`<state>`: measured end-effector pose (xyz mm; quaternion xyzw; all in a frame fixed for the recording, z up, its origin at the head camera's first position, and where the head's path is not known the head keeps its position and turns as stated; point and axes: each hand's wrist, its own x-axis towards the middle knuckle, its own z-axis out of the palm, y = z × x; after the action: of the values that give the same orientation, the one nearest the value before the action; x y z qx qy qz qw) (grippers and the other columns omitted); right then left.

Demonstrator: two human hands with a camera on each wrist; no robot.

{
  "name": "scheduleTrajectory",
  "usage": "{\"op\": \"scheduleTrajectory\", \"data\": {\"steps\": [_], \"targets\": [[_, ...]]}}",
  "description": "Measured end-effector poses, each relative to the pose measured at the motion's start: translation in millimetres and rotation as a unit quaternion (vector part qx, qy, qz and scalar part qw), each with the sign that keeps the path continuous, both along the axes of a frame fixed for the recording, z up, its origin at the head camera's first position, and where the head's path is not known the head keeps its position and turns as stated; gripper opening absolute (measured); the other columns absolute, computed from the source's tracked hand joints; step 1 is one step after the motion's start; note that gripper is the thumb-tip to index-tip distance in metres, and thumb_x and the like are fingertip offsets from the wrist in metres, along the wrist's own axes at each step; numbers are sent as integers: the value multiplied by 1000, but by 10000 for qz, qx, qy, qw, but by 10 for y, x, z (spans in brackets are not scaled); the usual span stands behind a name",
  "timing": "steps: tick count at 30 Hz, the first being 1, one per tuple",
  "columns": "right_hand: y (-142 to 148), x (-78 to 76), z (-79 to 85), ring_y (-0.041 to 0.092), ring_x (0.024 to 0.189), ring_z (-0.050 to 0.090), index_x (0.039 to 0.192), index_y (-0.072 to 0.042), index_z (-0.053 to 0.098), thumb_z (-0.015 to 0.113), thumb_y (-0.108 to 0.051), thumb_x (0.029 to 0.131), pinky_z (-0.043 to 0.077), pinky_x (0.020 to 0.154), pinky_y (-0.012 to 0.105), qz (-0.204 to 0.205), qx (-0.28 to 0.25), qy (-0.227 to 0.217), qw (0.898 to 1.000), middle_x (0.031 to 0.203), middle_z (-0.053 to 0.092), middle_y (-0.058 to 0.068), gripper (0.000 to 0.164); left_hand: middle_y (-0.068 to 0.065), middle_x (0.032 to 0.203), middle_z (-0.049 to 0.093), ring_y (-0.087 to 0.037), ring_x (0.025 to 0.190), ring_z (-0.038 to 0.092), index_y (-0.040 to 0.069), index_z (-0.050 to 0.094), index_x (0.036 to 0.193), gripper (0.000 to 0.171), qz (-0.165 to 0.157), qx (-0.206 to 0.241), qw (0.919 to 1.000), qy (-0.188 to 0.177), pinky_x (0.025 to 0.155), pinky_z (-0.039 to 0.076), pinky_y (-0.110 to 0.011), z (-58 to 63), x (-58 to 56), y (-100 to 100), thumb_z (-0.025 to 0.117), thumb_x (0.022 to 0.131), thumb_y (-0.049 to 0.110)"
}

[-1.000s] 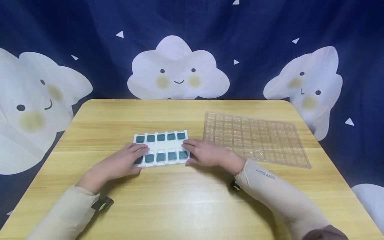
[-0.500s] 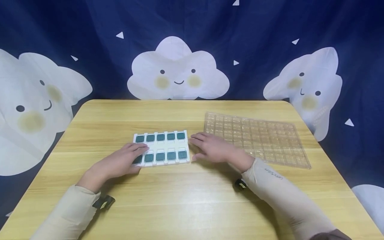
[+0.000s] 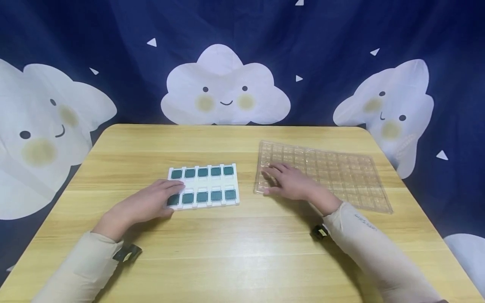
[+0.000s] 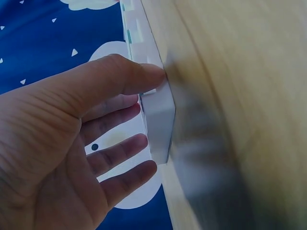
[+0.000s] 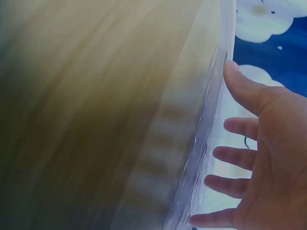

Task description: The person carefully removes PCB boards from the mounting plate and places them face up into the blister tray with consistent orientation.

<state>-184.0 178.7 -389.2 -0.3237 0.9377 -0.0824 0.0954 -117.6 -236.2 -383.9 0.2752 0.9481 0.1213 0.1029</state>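
Observation:
A white tray (image 3: 197, 184) lies left of the table's middle, with two rows of dark green square chip-like pieces (image 3: 203, 197) set in it. My left hand (image 3: 145, 202) rests at its left end, fingers relaxed over the top and the thumb (image 4: 146, 76) against the near edge. My right hand (image 3: 289, 182) is over the left end of a clear plastic tray (image 3: 341, 179) divided into many small compartments. In the right wrist view its fingers are spread and fairly straight beside the clear tray's edge (image 5: 204, 124), with nothing gripped.
The wooden table (image 3: 235, 252) carries both trays, which lie side by side with a narrow gap between them. A dark blue curtain (image 3: 314, 38) with cloud prints hangs right behind the table.
My right hand has let go of the white tray's right end and moved right, over the clear tray. The left hand has stayed at the white tray's left end.

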Motion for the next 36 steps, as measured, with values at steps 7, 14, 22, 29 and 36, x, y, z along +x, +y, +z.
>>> {"op": "scheduleTrajectory", "data": {"steps": [7,14,22,29,36], "targets": [[86,21,-29,49,141,21,153,-14,35,55,-62,91,22,112,64,-151,81,-220,9996,155,29,20,80,-16,148,44,-41,135,36,2,50,142,68,28,-79,10000,-36,110,34,-56,25,1,40,77,85,28],[62,53,-21,45,142,20,153,-16,36,52,-62,92,21,114,61,-47,173,-263,9995,156,30,17,78,-15,147,44,-39,137,35,4,48,144,71,-88,-79,9997,219,113,30,-55,12,-40,171,73,88,40],[-1,97,-1,43,144,18,154,-18,32,52,-62,92,17,114,62,138,211,-468,9986,158,26,14,79,-13,146,46,-36,135,38,7,47,145,71,-418,16,9980,467,112,33,-52,82,-121,444,70,89,44],[-41,112,-14,42,144,18,155,-20,30,54,-63,91,17,115,61,176,68,-573,9982,158,27,11,81,-14,146,46,-36,135,39,7,47,145,68,-946,3,9934,652,113,33,-50,76,-191,734,68,91,43],[12,130,11,42,143,21,154,-14,31,63,-57,88,16,115,61,417,-301,-586,9970,157,28,16,85,-11,146,46,-32,136,39,9,47,145,65,-1219,5,9906,621,115,31,-46,55,-246,944,64,93,44]]}}
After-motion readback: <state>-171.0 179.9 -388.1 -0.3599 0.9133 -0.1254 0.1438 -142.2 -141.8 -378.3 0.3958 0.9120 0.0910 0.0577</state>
